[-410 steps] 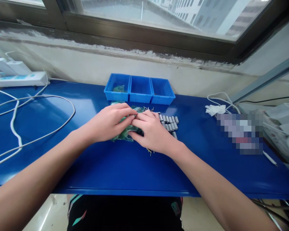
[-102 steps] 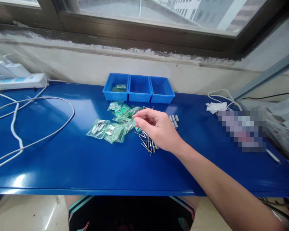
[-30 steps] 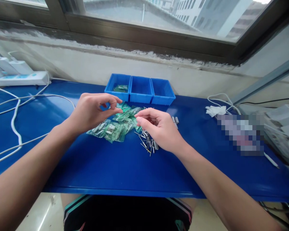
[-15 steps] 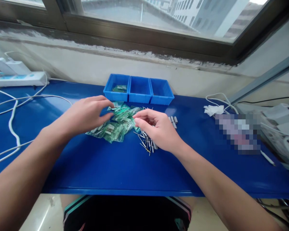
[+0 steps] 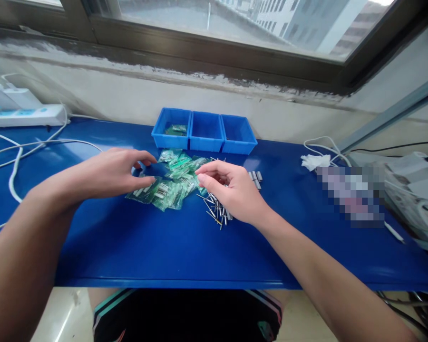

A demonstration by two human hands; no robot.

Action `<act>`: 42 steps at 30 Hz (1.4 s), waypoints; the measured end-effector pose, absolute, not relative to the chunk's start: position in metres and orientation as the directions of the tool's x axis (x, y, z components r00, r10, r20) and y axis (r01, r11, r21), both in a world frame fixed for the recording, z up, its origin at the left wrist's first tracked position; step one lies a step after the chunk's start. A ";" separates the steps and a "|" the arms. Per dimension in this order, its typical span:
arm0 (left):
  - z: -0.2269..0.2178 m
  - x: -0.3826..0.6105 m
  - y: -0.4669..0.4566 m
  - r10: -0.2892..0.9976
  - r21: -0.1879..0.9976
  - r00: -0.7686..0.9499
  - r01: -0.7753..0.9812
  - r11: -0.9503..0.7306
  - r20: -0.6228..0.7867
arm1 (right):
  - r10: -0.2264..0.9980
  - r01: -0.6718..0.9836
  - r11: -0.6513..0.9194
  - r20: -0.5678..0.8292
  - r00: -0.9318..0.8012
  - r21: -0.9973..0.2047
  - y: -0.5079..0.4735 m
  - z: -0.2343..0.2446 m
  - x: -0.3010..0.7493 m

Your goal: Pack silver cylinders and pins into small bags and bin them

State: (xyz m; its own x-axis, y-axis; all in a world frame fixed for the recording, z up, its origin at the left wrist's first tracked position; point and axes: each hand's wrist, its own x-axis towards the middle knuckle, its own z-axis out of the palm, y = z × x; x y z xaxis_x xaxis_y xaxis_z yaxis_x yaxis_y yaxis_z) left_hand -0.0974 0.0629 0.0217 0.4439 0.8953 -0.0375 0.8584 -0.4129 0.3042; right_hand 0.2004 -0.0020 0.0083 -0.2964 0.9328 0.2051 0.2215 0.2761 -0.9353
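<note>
My left hand (image 5: 119,172) is at the left edge of a heap of green plastic bags (image 5: 171,192) that hold small metal parts. Its thumb and fingers are apart with nothing between them. On the right side of the heap, my right hand (image 5: 231,190) has its fingers curled, thumb close to the forefinger. Anything between those fingertips is too small or hidden to make out. Below that hand lies a loose pile of thin metal pins (image 5: 214,209), partly covered by it. Several short grey metal pieces (image 5: 256,178) lie just beyond its knuckles.
Three joined blue bins (image 5: 205,143) stand at the back by the wall; the left one holds some green bags. A white power strip (image 5: 28,116) and cables are at left. Crumpled white tissue (image 5: 316,162), a blurred-out item (image 5: 353,194) and a white cable are at right.
My left hand has drawn back to the left, away from the bags, its fingers still apart. My right hand has hardly moved. The view has shifted slightly.
</note>
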 end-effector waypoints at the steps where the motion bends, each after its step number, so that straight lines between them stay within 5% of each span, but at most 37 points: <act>1: 0.018 -0.098 0.064 0.884 0.326 0.467 0.838 -0.438 -0.013 | 0.933 0.226 0.276 0.204 -0.297 -0.934 -0.002 0.009 0.200; 12: 0.011 -0.100 0.069 0.852 0.348 0.515 0.785 -0.512 0.092 | 0.927 0.228 0.290 0.214 -0.309 -0.929 -0.002 0.009 0.201; 21: 0.015 -0.116 0.070 0.849 0.461 0.528 0.759 -0.460 -0.021 | 0.928 0.240 0.292 0.214 -0.304 -0.926 -0.002 0.010 0.201; 26: 0.021 -0.107 0.065 0.829 0.413 0.559 0.760 -0.503 -0.018 | 0.924 0.228 0.298 0.221 -0.311 -0.927 -0.002 0.008 0.201; 32: 0.026 -0.105 0.064 0.865 0.384 0.473 0.777 -0.500 0.168 | 0.928 0.232 0.278 0.199 -0.315 -0.932 -0.002 0.009 0.201; 35: 0.031 -0.093 0.057 0.852 0.529 0.426 0.669 -0.523 0.303 | 0.938 0.235 0.244 0.167 -0.304 -0.941 -0.003 0.011 0.202; 42: 0.032 -0.044 0.030 0.867 0.845 0.330 0.265 -0.464 0.373 | 0.906 0.263 0.138 0.014 -0.423 -0.955 -0.005 0.015 0.200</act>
State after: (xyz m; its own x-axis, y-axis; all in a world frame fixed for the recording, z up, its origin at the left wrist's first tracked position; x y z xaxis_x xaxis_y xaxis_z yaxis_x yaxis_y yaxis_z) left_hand -0.0441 0.0300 0.0320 0.3300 0.8671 0.3731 0.2651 -0.4644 0.8450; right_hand 0.2002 -0.0049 0.0147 -0.4228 0.9061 0.0144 0.2632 0.1380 -0.9548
